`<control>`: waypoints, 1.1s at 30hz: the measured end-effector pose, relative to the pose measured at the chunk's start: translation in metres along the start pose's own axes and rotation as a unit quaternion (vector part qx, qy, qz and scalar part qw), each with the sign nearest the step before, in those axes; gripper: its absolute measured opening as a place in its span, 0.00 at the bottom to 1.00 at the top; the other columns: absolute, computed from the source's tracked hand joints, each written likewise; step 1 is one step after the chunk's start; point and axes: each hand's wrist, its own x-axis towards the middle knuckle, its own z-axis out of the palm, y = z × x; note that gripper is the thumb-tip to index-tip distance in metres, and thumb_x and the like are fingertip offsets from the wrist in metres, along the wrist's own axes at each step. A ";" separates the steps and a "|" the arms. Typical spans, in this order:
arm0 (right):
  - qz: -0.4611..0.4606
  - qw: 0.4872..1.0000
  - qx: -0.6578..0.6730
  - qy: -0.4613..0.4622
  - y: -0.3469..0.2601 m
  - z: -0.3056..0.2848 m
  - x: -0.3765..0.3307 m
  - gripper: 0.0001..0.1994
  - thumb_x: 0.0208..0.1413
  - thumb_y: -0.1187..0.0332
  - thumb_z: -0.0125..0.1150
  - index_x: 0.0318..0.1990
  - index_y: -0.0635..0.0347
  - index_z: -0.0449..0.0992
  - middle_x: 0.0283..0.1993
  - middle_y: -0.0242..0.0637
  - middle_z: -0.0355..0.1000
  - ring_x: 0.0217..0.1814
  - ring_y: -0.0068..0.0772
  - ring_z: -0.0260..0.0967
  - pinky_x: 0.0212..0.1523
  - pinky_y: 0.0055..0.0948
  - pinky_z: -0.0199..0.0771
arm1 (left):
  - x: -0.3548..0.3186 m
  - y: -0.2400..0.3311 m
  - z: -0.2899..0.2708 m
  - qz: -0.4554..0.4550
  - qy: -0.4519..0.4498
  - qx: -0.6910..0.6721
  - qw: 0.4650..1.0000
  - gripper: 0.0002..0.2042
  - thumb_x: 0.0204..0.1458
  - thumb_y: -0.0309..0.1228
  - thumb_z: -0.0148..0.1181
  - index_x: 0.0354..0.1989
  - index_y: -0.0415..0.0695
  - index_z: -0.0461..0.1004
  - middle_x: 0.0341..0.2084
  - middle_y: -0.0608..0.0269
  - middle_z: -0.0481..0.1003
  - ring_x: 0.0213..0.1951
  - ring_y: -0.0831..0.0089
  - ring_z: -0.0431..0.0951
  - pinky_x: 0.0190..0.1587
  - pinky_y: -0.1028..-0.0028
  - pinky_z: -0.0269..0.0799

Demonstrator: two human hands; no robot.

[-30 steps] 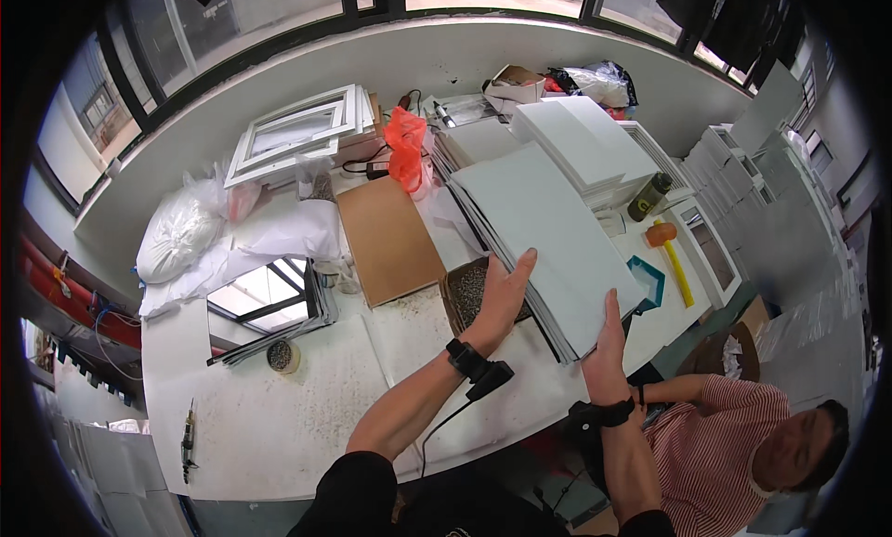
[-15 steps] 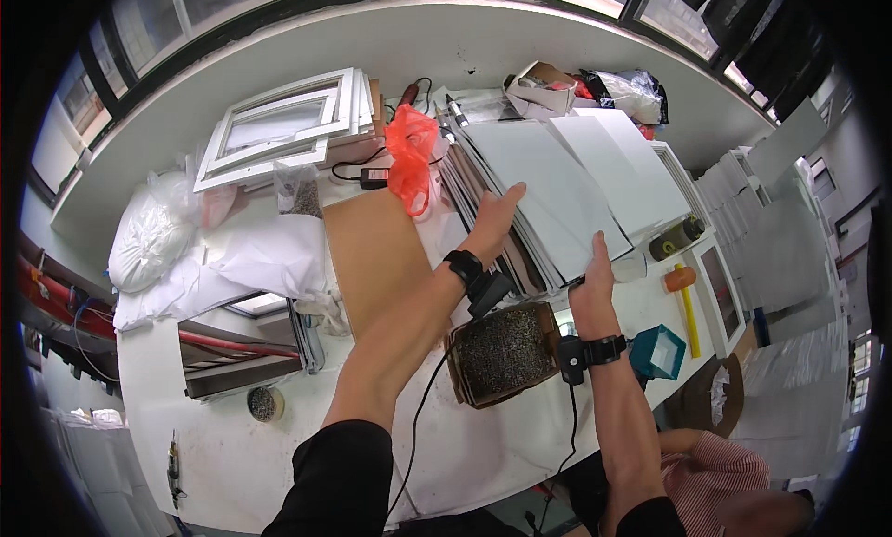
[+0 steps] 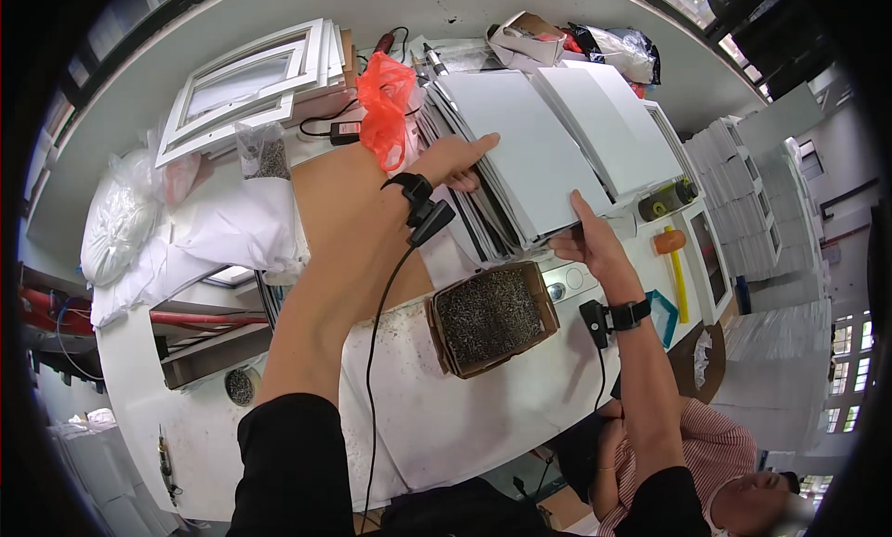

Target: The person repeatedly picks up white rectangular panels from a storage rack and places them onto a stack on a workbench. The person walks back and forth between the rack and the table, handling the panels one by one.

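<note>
A stack of flat white panels lies in the middle of the table. My left hand is closed on its left long edge, thumb over the top panel, the other fingers down at the side. At the near right corner my right hand grips the near edge, thumb on top and fingers curled beneath. How many panels lie between my fingers cannot be seen. Just nearer stands an open cardboard box full of small dark metal pieces, probably screws. Both wrists wear black straps with small corded devices.
White frames and a red plastic bag lie at the back left. More white panels are on the right, near a bottle and a yellow-handled mallet. A person in a striped top sits at lower right.
My view has shifted, so the table sits higher in it. My right hand has turned inward, its fingers now under the panels' near edge. The left hand remains at their left edge.
</note>
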 end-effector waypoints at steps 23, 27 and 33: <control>0.068 0.851 -0.262 -0.450 0.280 -0.006 -0.324 0.23 0.66 0.47 0.57 0.33 0.62 0.76 0.25 0.34 0.77 0.24 0.23 0.75 0.27 0.22 0.75 | -0.524 -0.230 0.274 -0.079 0.096 -0.058 0.991 0.17 0.66 0.43 0.53 0.37 0.38 0.72 0.18 0.62 0.77 0.19 0.78 0.76 0.23 0.77 0.72; 0.056 0.837 -0.281 -0.466 0.333 -0.020 -0.364 0.21 0.66 0.52 0.59 0.34 0.65 0.76 0.25 0.37 0.77 0.24 0.24 0.75 0.26 0.22 0.74 | -0.624 -0.284 0.348 -0.087 0.107 -0.128 0.982 0.22 0.69 0.46 0.48 0.29 0.40 0.71 0.16 0.63 0.75 0.19 0.78 0.76 0.22 0.78 0.71; 0.081 0.828 -0.326 -0.449 0.425 -0.029 -0.398 0.19 0.65 0.57 0.59 0.33 0.69 0.74 0.23 0.44 0.76 0.19 0.30 0.74 0.21 0.28 0.75 | -0.728 -0.360 0.430 -0.024 0.209 -0.085 0.974 0.17 0.67 0.40 0.45 0.33 0.40 0.73 0.19 0.59 0.78 0.24 0.63 0.81 0.32 0.65 0.75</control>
